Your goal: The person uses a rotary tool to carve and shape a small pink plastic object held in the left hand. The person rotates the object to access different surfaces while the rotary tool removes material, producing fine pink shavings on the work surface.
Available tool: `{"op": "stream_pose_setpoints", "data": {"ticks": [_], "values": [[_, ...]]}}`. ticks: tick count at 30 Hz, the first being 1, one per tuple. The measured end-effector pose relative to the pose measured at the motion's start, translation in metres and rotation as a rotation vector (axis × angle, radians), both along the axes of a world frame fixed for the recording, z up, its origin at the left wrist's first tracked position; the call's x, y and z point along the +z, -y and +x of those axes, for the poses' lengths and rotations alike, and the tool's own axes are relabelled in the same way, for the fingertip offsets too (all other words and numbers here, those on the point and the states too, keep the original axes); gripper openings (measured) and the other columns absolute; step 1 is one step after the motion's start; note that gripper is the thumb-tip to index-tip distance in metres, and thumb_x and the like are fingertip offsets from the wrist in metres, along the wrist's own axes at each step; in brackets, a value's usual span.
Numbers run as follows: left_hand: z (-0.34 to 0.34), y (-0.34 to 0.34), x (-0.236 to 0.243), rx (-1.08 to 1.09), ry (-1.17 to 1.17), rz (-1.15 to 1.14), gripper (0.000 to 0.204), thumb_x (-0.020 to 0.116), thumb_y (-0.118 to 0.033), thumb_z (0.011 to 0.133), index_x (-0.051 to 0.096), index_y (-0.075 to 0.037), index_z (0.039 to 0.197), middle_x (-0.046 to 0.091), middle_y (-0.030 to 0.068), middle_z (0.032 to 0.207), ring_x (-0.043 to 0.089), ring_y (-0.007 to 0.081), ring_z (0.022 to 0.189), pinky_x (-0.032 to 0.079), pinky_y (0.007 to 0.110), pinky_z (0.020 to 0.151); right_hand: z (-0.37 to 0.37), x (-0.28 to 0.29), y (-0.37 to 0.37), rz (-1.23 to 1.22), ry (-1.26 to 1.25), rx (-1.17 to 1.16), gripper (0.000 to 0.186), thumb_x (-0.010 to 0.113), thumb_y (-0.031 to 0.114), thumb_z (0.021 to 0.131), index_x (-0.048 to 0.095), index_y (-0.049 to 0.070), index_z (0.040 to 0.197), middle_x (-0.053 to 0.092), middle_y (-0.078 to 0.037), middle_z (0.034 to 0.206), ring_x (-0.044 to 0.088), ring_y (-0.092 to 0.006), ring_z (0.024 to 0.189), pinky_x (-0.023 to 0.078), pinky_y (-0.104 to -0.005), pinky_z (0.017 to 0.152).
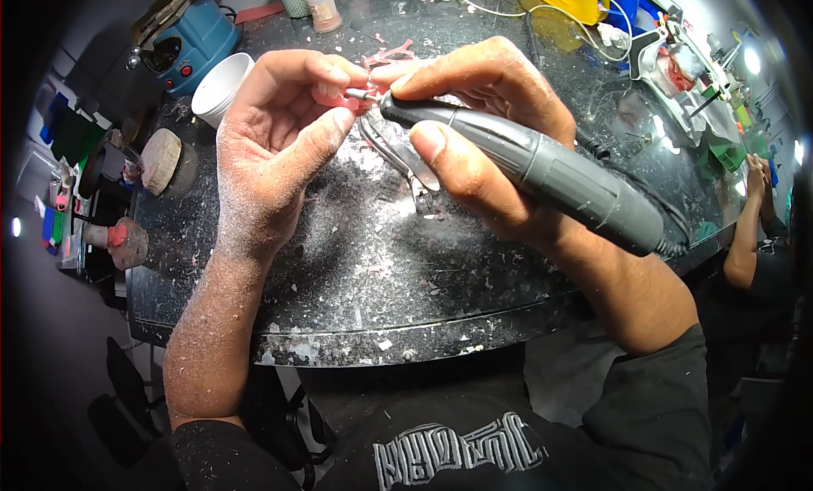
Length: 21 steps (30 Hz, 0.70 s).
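Note:
My left hand (275,127) pinches a small pink piece (326,96), resembling denture acrylic, between thumb and fingers; much of it is hidden by them. In my right hand (483,144) lies a dark grey rotary handpiece (542,162), gripped like a pen with its cord trailing at the back end. Its metal bur (359,94) points left and meets the pink piece, or comes very close to it. Pale dust coats my left hand and forearm. Beneath the hands, a slim metal tool (385,148) rests on the dusty black bench (356,279).
A white cup (222,88) and a blue machine (190,46) stand at the left, near a round pale wheel (161,160). Pink branching scraps (391,52) lie beyond my hands. A yellow tray (563,1) is at the far right. Another person's arm (749,224) shows at the right edge.

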State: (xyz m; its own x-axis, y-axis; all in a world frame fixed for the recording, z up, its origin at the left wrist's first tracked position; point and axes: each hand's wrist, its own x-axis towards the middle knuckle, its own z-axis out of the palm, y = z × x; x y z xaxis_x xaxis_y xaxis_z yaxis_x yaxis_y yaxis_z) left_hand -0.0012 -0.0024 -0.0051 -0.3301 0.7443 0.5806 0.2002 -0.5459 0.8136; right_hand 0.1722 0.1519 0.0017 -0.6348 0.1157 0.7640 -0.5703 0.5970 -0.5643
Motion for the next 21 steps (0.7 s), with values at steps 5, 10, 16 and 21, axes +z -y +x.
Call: {"op": "stream_pose_setpoints", "data": {"ticks": [5, 10, 16, 21], "values": [[-0.003, -0.001, -0.002, -0.041, 0.039, 0.01, 0.032, 0.069, 0.006, 0.095, 0.059, 0.003, 0.125, 0.069, 0.0158, 0.123, 0.069, 0.0196, 0.116, 0.056, 0.038, 0.108, -0.003, -0.003, -0.001, 0.005, -0.036, 0.0, 0.029, 0.068, 0.004, 0.092, 0.065, -0.006, 0.119, 0.07, -0.022, 0.12, 0.069, -0.0318, 0.121, 0.052, -0.0454, 0.11], [0.004, -0.002, 0.003, 0.078, 0.039, -0.02, 0.027, 0.073, 0.007, 0.095, 0.062, 0.003, 0.119, 0.073, 0.0168, 0.118, 0.073, 0.021, 0.113, 0.059, 0.035, 0.104, -0.005, -0.002, -0.006, 0.138, -0.161, -0.067, 0.03, 0.07, 0.003, 0.091, 0.064, -0.006, 0.119, 0.07, -0.019, 0.116, 0.071, -0.0333, 0.117, 0.048, -0.0519, 0.114], [0.019, 0.001, 0.006, 0.213, 0.058, -0.048, 0.022, 0.077, 0.006, 0.093, 0.063, 0.002, 0.11, 0.075, 0.0157, 0.11, 0.075, 0.0196, 0.106, 0.06, 0.032, 0.101, -0.009, -0.008, 0.0, 0.159, -0.218, -0.095, 0.033, 0.071, -0.004, 0.087, 0.065, -0.007, 0.119, 0.07, -0.021, 0.115, 0.072, -0.0317, 0.114, 0.055, -0.0439, 0.105], [0.024, 0.003, 0.006, 0.248, 0.101, -0.052, 0.025, 0.081, 0.006, 0.09, 0.063, 0.001, 0.105, 0.075, 0.0136, 0.105, 0.075, 0.0179, 0.103, 0.061, 0.029, 0.095, -0.009, -0.005, -0.001, 0.236, -0.23, -0.113, 0.035, 0.073, -0.004, 0.085, 0.065, -0.007, 0.119, 0.071, -0.023, 0.116, 0.073, -0.0319, 0.113, 0.057, -0.0417, 0.101]]}}
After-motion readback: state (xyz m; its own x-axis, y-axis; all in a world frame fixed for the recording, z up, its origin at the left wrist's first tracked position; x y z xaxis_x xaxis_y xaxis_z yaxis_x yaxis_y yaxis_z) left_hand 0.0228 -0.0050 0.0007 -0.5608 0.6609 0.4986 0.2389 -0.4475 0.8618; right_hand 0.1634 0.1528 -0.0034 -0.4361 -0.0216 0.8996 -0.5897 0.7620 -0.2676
